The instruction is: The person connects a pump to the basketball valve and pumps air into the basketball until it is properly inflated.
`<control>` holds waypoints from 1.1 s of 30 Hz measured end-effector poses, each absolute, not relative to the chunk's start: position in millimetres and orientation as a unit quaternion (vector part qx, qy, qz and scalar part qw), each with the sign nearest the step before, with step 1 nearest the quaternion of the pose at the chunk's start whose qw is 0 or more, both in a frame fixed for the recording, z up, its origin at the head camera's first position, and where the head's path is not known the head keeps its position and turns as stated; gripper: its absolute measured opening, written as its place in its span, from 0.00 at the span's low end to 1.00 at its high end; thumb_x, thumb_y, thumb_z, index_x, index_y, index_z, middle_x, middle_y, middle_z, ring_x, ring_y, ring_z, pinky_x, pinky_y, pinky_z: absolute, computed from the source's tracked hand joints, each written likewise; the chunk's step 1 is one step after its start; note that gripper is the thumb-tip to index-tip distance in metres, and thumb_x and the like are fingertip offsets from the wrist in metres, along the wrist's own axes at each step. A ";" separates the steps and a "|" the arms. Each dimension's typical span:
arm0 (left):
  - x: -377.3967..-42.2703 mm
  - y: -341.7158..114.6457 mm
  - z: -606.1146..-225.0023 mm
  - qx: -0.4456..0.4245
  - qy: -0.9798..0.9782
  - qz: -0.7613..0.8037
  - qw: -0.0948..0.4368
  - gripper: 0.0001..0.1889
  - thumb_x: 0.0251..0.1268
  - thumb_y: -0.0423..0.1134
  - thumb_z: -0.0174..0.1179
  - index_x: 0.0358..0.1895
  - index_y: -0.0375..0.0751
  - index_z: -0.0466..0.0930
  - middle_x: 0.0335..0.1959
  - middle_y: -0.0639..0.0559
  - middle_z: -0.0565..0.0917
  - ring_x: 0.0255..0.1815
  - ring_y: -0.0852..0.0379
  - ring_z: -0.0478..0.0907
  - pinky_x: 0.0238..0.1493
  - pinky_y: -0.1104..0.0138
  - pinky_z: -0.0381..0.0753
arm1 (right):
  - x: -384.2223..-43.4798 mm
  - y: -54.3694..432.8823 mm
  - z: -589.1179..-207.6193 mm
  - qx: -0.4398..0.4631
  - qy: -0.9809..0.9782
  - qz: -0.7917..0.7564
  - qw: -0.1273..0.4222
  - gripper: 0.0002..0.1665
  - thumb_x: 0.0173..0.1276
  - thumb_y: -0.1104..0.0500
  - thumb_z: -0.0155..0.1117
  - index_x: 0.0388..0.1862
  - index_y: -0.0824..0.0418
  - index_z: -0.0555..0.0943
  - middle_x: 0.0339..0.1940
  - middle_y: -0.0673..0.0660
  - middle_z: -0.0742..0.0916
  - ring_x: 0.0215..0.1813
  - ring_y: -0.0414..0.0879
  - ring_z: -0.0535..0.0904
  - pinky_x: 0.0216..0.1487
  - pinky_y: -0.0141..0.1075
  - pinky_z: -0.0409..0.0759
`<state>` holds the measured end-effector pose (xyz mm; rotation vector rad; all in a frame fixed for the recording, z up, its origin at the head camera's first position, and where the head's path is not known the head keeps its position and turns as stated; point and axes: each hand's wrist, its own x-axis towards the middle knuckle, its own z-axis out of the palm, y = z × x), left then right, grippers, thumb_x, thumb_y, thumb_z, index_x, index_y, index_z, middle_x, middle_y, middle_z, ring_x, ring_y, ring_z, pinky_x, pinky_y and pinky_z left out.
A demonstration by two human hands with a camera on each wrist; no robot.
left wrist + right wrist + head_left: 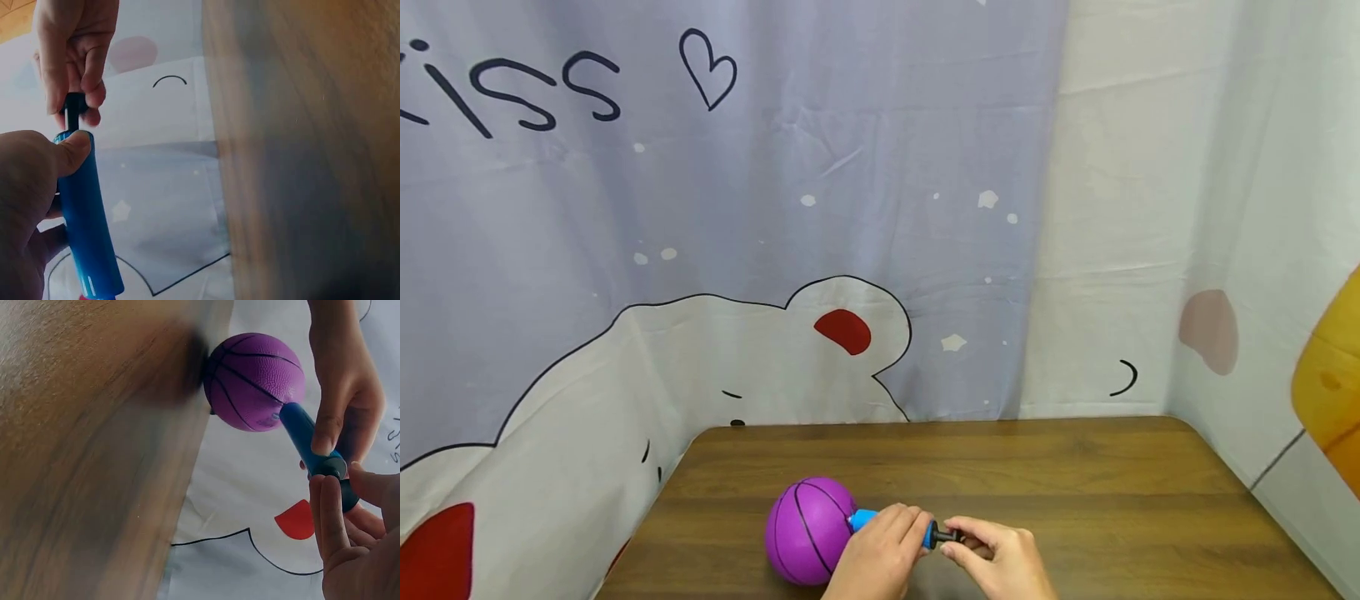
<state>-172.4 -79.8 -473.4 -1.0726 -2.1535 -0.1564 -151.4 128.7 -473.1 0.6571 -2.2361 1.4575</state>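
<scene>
A purple ball (pixel 808 533) with black seam lines, like a small basketball, rests on the wooden table. Against its right side stands the tip end of a blue hand pump (pixel 90 219), held roughly level. My left hand (pixel 883 546) grips the blue barrel, its thumb lying along it in the left wrist view. The fingers of my right hand (pixel 1000 554) pinch the black pump handle (pixel 75 103) at the other end. A short length of dark rod shows between handle and barrel. In the right wrist view the ball (pixel 255 381) meets the pump's far end.
The brown wooden table (pixel 1112 492) spreads out under and beyond both hands. Behind it and along its sides hangs a printed cloth (pixel 887 167) in grey-blue and white, with cartoon shapes. Its lower edge meets the table's back edge.
</scene>
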 end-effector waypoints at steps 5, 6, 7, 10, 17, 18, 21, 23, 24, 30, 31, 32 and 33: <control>-173.0 -84.8 -471.5 -0.404 -0.847 -0.063 0.339 0.21 0.56 0.44 0.74 0.52 0.46 0.79 0.44 0.59 0.82 0.47 0.62 0.80 0.50 0.71 0.82 | -148.8 134.6 -473.2 0.214 -0.800 0.528 0.186 0.12 0.61 0.63 0.76 0.44 0.63 0.89 0.33 0.56 0.91 0.31 0.33 0.85 0.29 0.29 0.86; -173.7 -86.8 -471.2 -0.401 -0.849 -0.063 0.338 0.21 0.58 0.45 0.73 0.52 0.46 0.79 0.45 0.59 0.82 0.47 0.62 0.80 0.50 0.71 0.82 | -147.4 138.0 -472.7 0.206 -0.803 0.527 0.187 0.12 0.60 0.63 0.76 0.43 0.62 0.89 0.33 0.55 0.91 0.31 0.33 0.85 0.29 0.30 0.86; -174.5 -89.1 -471.1 -0.399 -0.850 -0.064 0.338 0.20 0.59 0.45 0.72 0.53 0.46 0.79 0.45 0.59 0.82 0.48 0.62 0.80 0.50 0.70 0.82 | -145.7 141.8 -471.8 0.197 -0.807 0.525 0.187 0.12 0.60 0.63 0.76 0.43 0.62 0.89 0.32 0.54 0.91 0.30 0.33 0.85 0.29 0.30 0.86; -176.7 -96.4 -470.7 -0.395 -0.848 -0.068 0.347 0.19 0.63 0.46 0.67 0.54 0.45 0.79 0.46 0.59 0.82 0.48 0.61 0.80 0.50 0.69 0.82 | -139.3 155.1 -466.9 0.152 -0.822 0.521 0.173 0.12 0.59 0.63 0.77 0.43 0.59 0.89 0.31 0.51 0.91 0.30 0.33 0.85 0.30 0.29 0.86; -179.6 -104.2 -469.1 -0.394 -0.834 -0.080 0.378 0.16 0.76 0.50 0.51 0.53 0.45 0.79 0.44 0.59 0.81 0.44 0.61 0.78 0.49 0.68 0.81 | -128.1 176.9 -452.8 0.050 -0.843 0.527 0.098 0.15 0.60 0.59 0.77 0.46 0.58 0.88 0.34 0.51 0.91 0.33 0.35 0.86 0.35 0.28 0.86; -179.6 -104.1 -469.0 -0.395 -0.833 -0.081 0.379 0.16 0.75 0.50 0.51 0.53 0.45 0.79 0.44 0.59 0.81 0.44 0.61 0.78 0.49 0.67 0.81 | -127.1 178.3 -451.7 0.044 -0.844 0.527 0.092 0.15 0.60 0.58 0.77 0.47 0.58 0.88 0.35 0.51 0.91 0.33 0.35 0.86 0.35 0.27 0.85; -178.6 -103.4 -468.0 -0.400 -0.833 -0.081 0.375 0.15 0.72 0.48 0.57 0.53 0.45 0.79 0.44 0.58 0.81 0.45 0.61 0.79 0.49 0.67 0.82 | -125.6 179.9 -450.5 0.037 -0.846 0.524 0.089 0.15 0.60 0.58 0.77 0.46 0.58 0.89 0.35 0.51 0.91 0.33 0.35 0.86 0.35 0.27 0.85; -177.4 -102.4 -468.0 -0.401 -0.834 -0.082 0.369 0.16 0.68 0.46 0.62 0.54 0.44 0.79 0.45 0.58 0.81 0.47 0.60 0.79 0.49 0.68 0.82 | -125.7 179.5 -450.5 0.040 -0.847 0.522 0.095 0.15 0.60 0.57 0.77 0.46 0.57 0.89 0.34 0.49 0.91 0.33 0.35 0.86 0.34 0.28 0.86; -176.5 -101.5 -467.8 -0.402 -0.835 -0.083 0.366 0.17 0.66 0.45 0.65 0.54 0.43 0.79 0.45 0.57 0.82 0.47 0.60 0.79 0.49 0.68 0.82 | -125.8 179.1 -450.9 0.046 -0.847 0.521 0.097 0.15 0.60 0.57 0.77 0.46 0.57 0.89 0.33 0.49 0.91 0.32 0.35 0.86 0.34 0.28 0.86; -170.7 -90.8 -468.1 -0.407 -0.834 -0.077 0.364 0.21 0.54 0.39 0.75 0.50 0.40 0.80 0.43 0.55 0.81 0.46 0.59 0.79 0.51 0.70 0.82 | -129.0 168.6 -457.1 0.121 -0.840 0.512 0.133 0.14 0.60 0.59 0.77 0.45 0.59 0.89 0.32 0.51 0.91 0.30 0.34 0.86 0.31 0.30 0.86; -169.9 -88.4 -468.3 -0.408 -0.834 -0.074 0.364 0.21 0.53 0.39 0.76 0.50 0.40 0.80 0.43 0.55 0.81 0.46 0.59 0.79 0.51 0.71 0.81 | -129.8 165.2 -458.7 0.136 -0.837 0.509 0.145 0.13 0.59 0.59 0.77 0.44 0.60 0.89 0.32 0.51 0.91 0.29 0.34 0.86 0.30 0.30 0.86; -169.0 -86.0 -468.5 -0.408 -0.834 -0.072 0.364 0.22 0.52 0.39 0.77 0.49 0.40 0.80 0.42 0.55 0.81 0.46 0.59 0.79 0.51 0.71 0.81 | -130.9 161.7 -460.4 0.148 -0.834 0.509 0.153 0.13 0.59 0.60 0.77 0.43 0.60 0.89 0.32 0.52 0.91 0.29 0.33 0.86 0.29 0.30 0.86; -168.0 -83.7 -468.6 -0.409 -0.835 -0.069 0.363 0.22 0.52 0.39 0.77 0.49 0.41 0.80 0.42 0.55 0.81 0.46 0.59 0.79 0.52 0.72 0.81 | -132.0 157.9 -462.0 0.160 -0.831 0.508 0.160 0.13 0.59 0.60 0.77 0.43 0.61 0.89 0.31 0.52 0.91 0.29 0.33 0.86 0.28 0.30 0.86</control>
